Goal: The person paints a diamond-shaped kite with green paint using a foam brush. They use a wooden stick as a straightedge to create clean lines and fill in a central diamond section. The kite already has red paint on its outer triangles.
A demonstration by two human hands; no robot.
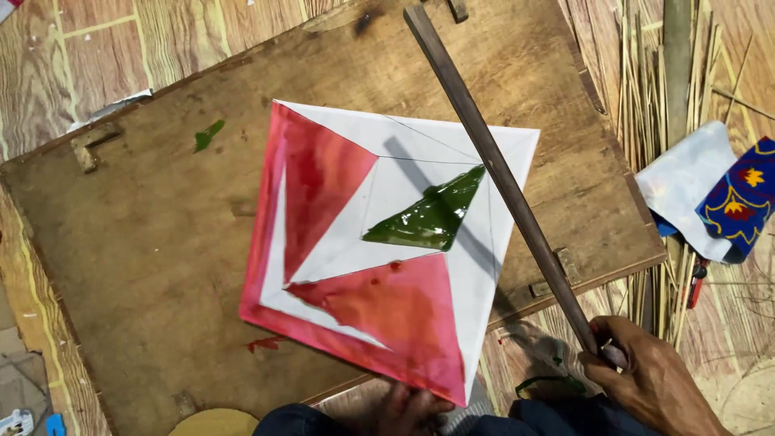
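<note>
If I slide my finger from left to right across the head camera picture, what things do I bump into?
Green paint smear → red painted triangle → wet green triangle → right hand gripping the long stick → blue patterned cloth.

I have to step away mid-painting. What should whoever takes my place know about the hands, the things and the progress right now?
Right hand grips the low end of a long dark stick, which slants up over the paper. Left hand is at the paper's near corner, partly out of view.
The square paper lies cornerwise on the wooden board.
Done: two red triangles, a red edge band and one wet green triangle.
Left: the remaining pencilled sections are white.
</note>
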